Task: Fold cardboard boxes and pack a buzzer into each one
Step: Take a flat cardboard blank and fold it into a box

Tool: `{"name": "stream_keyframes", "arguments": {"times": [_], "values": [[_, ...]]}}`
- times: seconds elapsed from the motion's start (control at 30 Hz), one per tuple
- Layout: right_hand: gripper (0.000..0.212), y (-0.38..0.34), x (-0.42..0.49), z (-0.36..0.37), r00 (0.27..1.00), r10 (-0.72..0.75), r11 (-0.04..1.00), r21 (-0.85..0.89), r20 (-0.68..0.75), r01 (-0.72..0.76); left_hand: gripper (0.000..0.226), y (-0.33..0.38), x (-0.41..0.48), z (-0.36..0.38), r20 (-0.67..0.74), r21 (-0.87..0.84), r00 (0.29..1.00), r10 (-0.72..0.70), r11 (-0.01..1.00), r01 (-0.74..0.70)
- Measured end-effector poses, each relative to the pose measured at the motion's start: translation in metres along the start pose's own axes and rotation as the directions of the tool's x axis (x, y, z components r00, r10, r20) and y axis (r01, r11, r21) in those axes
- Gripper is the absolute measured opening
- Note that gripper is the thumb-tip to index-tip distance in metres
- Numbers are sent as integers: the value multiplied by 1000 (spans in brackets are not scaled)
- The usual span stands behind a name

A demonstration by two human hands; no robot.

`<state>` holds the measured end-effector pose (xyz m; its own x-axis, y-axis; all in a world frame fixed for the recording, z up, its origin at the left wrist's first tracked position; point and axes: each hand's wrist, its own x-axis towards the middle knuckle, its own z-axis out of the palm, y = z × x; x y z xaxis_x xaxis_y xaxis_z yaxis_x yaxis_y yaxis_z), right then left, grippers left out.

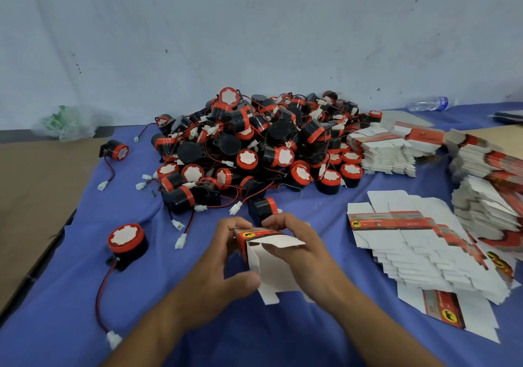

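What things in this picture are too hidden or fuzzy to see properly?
Head view: the far end of the box is hidden by the left hand and right hand gripping it.
Head view: the lower layers of the buzzer pile are buried under the top ones.
Head view: the print on the flat boxes is too small to read.
Head view: the dark object is cut off by the right edge.

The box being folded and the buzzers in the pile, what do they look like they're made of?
Box: thin card, matte white inside, printed red outside; its flaps bend along creases. Buzzers: probably moulded plastic, glossy black bodies with red rims; white face discs could be paper or foam.
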<state>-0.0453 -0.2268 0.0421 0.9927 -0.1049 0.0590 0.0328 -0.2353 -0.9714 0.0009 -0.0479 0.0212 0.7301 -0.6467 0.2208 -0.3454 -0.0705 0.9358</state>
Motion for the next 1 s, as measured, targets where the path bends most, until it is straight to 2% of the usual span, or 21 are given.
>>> {"name": "stream_keyframes", "arguments": {"times": [0.1,0.23,0.3,0.4,0.47,0.53,0.6,0.67,0.73,0.77,0.8,0.83,0.87,0.93,1.0], "values": [[39,-1,-1,0,996,34,998,43,77,-37,48,2,4,4,-90,-46,995,-32,999,28],[43,-1,1,-7,954,9,954,283,300,-98,38,-1,7,1,-162,-139,983,-81,989,59],[46,-1,3,-11,945,-28,923,371,327,-101,34,-3,9,0,-199,-186,975,-102,980,65],[48,-1,3,-15,932,-86,938,345,352,-44,20,-8,15,-1,-244,-326,957,-159,942,73],[43,-2,0,-15,924,-89,972,236,371,-1,19,-11,15,-1,-245,-312,952,-183,945,101],[42,-2,0,-14,940,-67,985,171,335,9,21,-13,11,0,-223,-339,948,-226,930,142],[38,-1,2,-9,978,-27,982,186,209,-13,24,-8,13,5,-158,-357,965,-209,923,142],[25,-1,4,-5,997,30,947,318,76,-53,18,-3,13,13,-116,-337,986,-116,939,71],[21,-1,5,-4,997,73,891,447,23,-75,27,2,5,15,-137,-238,991,3,971,-36],[20,-2,5,-4,997,75,869,490,23,-77,40,5,2,14,-90,-145,990,105,982,-117],[19,-3,4,-3,997,76,856,511,27,-79,75,10,3,13,-69,-38,989,127,991,-130],[18,-4,4,-3,996,78,854,514,32,-83,97,8,10,16,-133,30,986,98,995,-95],[17,-3,3,-2,996,84,861,500,30,-87,96,7,4,16,-122,48,985,120,992,-115],[16,-2,1,2,997,77,888,455,1,-69,62,6,0,16,-163,37,972,171,985,-167],[16,0,1,6,999,23,918,397,-31,-9,41,8,2,20,-261,4,949,177,983,-182]]}}
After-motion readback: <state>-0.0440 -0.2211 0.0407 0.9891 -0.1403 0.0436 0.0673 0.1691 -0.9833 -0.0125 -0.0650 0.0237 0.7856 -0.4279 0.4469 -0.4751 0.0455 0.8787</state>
